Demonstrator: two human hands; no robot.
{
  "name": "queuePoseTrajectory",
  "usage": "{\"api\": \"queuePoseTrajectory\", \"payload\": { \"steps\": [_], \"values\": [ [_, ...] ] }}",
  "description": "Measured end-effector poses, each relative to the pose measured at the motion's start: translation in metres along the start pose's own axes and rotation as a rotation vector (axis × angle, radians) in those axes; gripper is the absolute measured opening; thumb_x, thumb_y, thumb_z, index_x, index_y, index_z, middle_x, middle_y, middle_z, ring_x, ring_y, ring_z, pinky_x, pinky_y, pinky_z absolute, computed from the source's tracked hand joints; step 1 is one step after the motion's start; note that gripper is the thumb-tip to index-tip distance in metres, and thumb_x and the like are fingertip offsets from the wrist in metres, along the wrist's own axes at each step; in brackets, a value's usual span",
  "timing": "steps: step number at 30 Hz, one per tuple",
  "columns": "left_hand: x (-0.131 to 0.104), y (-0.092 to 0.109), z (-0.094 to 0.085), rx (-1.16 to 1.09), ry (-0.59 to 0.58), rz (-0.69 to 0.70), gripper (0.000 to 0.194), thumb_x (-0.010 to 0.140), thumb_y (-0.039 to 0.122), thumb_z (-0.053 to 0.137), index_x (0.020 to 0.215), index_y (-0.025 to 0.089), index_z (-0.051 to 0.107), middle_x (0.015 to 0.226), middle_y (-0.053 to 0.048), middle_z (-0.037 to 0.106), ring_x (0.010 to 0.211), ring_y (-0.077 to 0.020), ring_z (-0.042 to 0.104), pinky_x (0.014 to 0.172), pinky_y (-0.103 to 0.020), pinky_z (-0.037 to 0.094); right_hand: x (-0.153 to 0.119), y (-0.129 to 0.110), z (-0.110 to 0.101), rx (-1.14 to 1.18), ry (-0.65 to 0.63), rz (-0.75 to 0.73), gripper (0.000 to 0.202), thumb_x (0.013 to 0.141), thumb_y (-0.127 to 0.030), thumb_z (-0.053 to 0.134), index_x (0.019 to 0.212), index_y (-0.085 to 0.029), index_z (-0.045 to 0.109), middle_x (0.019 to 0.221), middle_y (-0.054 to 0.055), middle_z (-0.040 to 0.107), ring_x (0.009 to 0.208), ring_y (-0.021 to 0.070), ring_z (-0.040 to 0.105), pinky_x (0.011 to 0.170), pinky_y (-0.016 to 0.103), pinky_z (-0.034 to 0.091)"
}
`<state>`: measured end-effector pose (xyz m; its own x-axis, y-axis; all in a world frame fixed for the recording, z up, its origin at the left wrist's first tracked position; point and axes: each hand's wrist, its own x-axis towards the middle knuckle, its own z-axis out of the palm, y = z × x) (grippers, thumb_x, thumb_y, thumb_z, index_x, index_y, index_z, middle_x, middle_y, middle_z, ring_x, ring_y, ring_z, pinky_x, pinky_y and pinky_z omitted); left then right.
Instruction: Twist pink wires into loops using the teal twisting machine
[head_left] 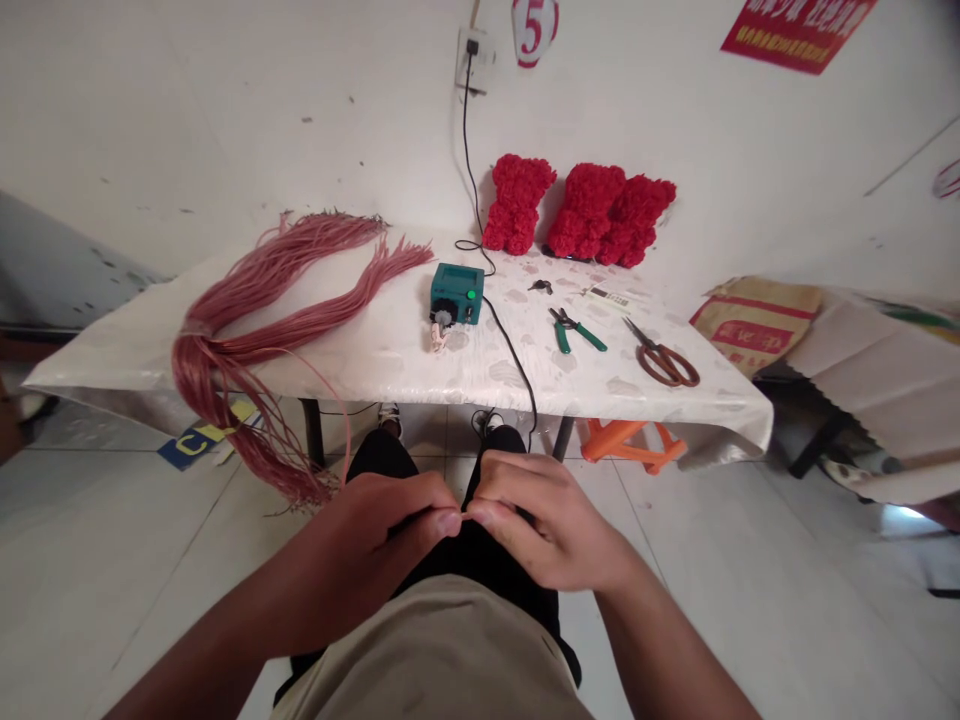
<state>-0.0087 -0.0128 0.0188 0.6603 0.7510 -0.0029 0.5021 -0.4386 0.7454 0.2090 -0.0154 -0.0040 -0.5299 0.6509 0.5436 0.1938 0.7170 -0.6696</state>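
Above my lap, my left hand point(397, 525) and my right hand point(544, 515) meet, each with thumb and forefinger pinched. A short bit of pink wire point(466, 515) shows between the fingertips. The rest of what they hold is covered by the fingers. One pink strand point(347, 410) arcs off the table edge and drops behind my left hand. A large bundle of pink wires point(277, 345), gathered near one bend, lies at the table's left, with some ends hanging over the front edge. Nearest beyond my hands stands a small teal machine point(456, 290) with a green button.
Green-handled wire strippers point(574, 330) and brown-handled scissors point(664, 362) lie on the white-covered table point(390, 375). Red rose-covered figures point(517, 205) stand by the wall. A black cable point(514, 350) crosses the tabletop and hangs over the front. An orange stool point(634, 443) is underneath.
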Motion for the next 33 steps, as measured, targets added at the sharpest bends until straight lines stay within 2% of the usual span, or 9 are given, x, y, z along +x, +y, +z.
{"api": "queuePoseTrajectory", "payload": {
  "steps": [6, 13, 18, 21, 33],
  "values": [
    [0.005, -0.001, 0.001, -0.017, -0.01, -0.004, 0.033, 0.102, 0.03, 0.039, 0.074, 0.018, 0.051, 0.065, 0.005, 0.051, 0.062, -0.01, 0.047, 0.06, -0.022, 0.036, 0.0, 0.006, 0.002, 0.025, 0.023, 0.023, 0.024, 0.1, -0.019, 0.052, 0.077, -0.02, 0.048, 0.071, -0.003, 0.044, 0.064, 0.0104, 0.042, 0.059, 0.025, 0.034],
    [0.005, -0.001, 0.005, -0.011, -0.035, -0.081, 0.031, 0.1, 0.028, 0.042, 0.071, 0.019, 0.045, 0.065, 0.006, 0.047, 0.06, -0.0101, 0.043, 0.056, -0.022, 0.033, -0.004, 0.008, 0.01, 0.057, -0.004, 0.068, 0.022, 0.101, -0.021, 0.052, 0.079, -0.02, 0.05, 0.073, -0.003, 0.045, 0.065, 0.0104, 0.043, 0.059, 0.025, 0.034],
    [0.001, -0.002, 0.008, 0.0, 0.018, -0.04, 0.031, 0.103, 0.027, 0.04, 0.076, 0.02, 0.053, 0.069, 0.004, 0.058, 0.065, -0.0115, 0.052, 0.064, -0.023, 0.039, -0.006, 0.007, 0.007, 0.044, 0.021, 0.047, 0.024, 0.101, -0.021, 0.051, 0.077, -0.02, 0.047, 0.072, -0.002, 0.045, 0.065, 0.0106, 0.043, 0.059, 0.025, 0.033],
    [0.001, 0.001, 0.007, 0.01, 0.015, -0.066, 0.032, 0.103, 0.031, 0.041, 0.077, 0.02, 0.056, 0.072, 0.003, 0.062, 0.068, -0.0132, 0.056, 0.066, -0.024, 0.041, -0.005, 0.006, 0.004, 0.031, 0.043, 0.029, 0.025, 0.101, -0.022, 0.049, 0.077, -0.02, 0.047, 0.071, -0.003, 0.044, 0.064, 0.0108, 0.042, 0.058, 0.025, 0.033],
    [0.004, 0.008, 0.002, 0.001, 0.068, -0.091, 0.03, 0.097, 0.031, 0.048, 0.073, 0.019, 0.061, 0.066, 0.003, 0.062, 0.062, -0.0118, 0.053, 0.061, -0.023, 0.038, -0.003, 0.003, 0.0, 0.026, 0.046, 0.019, 0.025, 0.101, -0.021, 0.05, 0.076, -0.02, 0.046, 0.071, -0.003, 0.044, 0.063, 0.0104, 0.042, 0.057, 0.025, 0.033]
  ]
}}
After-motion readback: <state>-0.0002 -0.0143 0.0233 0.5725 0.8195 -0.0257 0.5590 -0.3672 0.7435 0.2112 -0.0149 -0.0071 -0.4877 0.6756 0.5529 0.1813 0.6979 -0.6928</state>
